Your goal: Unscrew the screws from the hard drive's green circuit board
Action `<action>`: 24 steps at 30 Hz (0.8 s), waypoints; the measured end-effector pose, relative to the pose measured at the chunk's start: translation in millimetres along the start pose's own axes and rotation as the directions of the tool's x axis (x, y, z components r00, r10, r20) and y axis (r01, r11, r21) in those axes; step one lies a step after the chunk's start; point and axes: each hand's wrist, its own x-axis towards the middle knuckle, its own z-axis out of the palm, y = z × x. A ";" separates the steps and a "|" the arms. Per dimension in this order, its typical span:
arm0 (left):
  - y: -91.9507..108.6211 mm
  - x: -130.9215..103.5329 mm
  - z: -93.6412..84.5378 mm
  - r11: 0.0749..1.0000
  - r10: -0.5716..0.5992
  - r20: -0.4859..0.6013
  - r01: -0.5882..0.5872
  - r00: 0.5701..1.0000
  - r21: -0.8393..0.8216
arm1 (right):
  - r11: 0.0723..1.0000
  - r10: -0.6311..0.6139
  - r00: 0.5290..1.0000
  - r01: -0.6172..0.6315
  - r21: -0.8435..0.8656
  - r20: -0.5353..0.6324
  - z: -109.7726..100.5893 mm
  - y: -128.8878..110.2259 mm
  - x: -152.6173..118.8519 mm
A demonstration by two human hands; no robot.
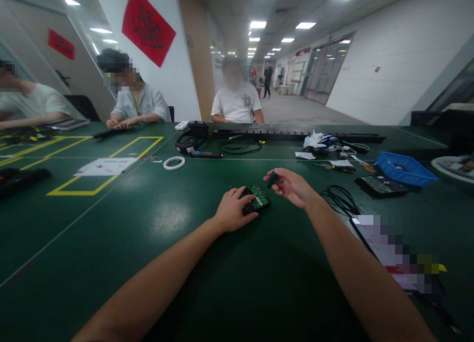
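Note:
A hard drive (pixel 260 198) lies on the green table, its green circuit board facing up. My left hand (pixel 235 208) steadies it from the left, thumb along the near edge and fingers across the far side, covering part of it. Just right of the drive, my right hand (pixel 291 186) is raised a little with a small screwdriver (pixel 273 179) pinched in its fingers. The dark green handle shows; its thin shaft points down toward the board, and I cannot tell whether the tip touches.
At right are a second hard drive (pixel 381 186), a blue tray (pixel 405 169), pliers (pixel 336 167), a black cable (pixel 340 201) and a blurred-out screen (pixel 388 258). White-and-blue gloves (pixel 320 140) and a tape roll (pixel 174 162) lie farther back. Several people sit opposite.

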 end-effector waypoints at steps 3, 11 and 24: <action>-0.2 -0.3 0.0 1.000 0.001 -0.002 -0.001 1.000 -0.006 | 0.994 -0.062 0.998 0.061 -0.091 -0.004 2.1 0.4 -0.1; 0.0 0.2 0.7 1.000 0.005 -0.010 -0.005 1.000 0.024 | 0.998 -0.050 0.999 0.049 -0.047 -0.017 1.7 2.8 0.9; -0.3 -1.1 -1.3 1.000 0.020 -0.017 -0.020 1.000 -0.002 | 0.997 0.027 1.000 -0.027 0.066 -0.002 3.4 0.5 -1.2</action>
